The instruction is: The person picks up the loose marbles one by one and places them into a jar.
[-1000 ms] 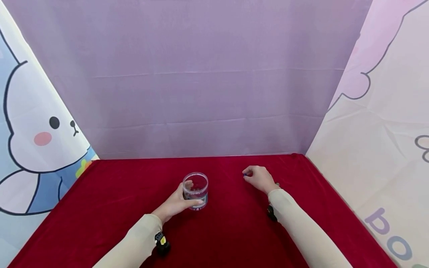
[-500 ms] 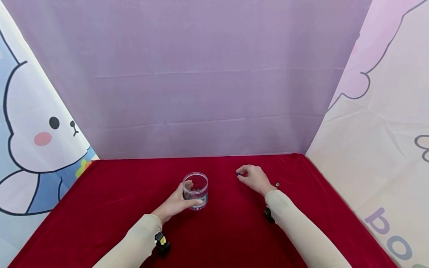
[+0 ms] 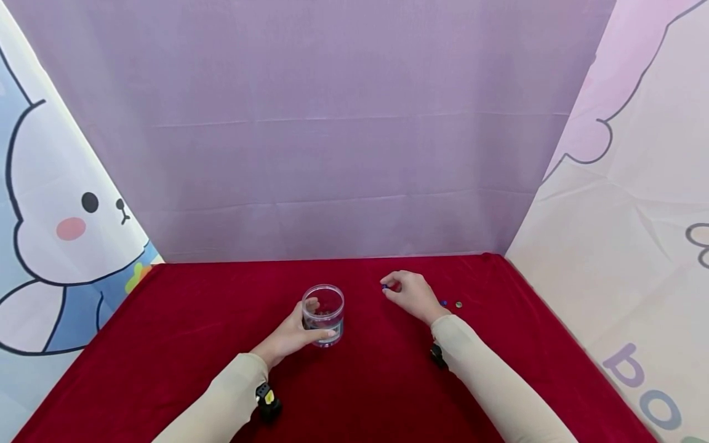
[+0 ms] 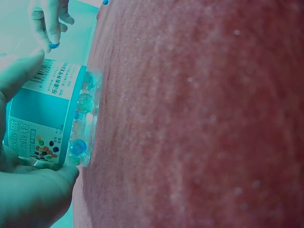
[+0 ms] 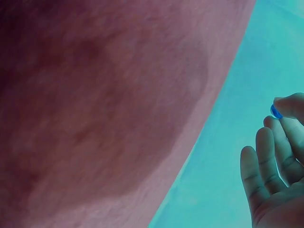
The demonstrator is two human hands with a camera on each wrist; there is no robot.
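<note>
My left hand (image 3: 296, 332) grips a clear plastic jar (image 3: 325, 319) around its side, its open mouth facing up. In the left wrist view the jar (image 4: 45, 111) wears a printed label, and several glass marbles (image 4: 78, 147) lie at its bottom. My right hand (image 3: 412, 296) is up to the right of the jar, apart from it. Between thumb and fingertips it pinches a blue marble (image 3: 384, 287), plain in the right wrist view as a blue marble (image 5: 276, 111) at the fingertips.
On the red cloth (image 3: 365, 394), behind the right wrist, lie a blue marble (image 3: 444, 303) and a greenish marble (image 3: 458, 304). A purple curtain (image 3: 332, 135) hangs along the far edge, with printed cloths at both sides.
My right hand has moved left toward the jar with the pinched blue marble, uncovering the two marbles on the cloth. The left hand and jar have stayed put.
</note>
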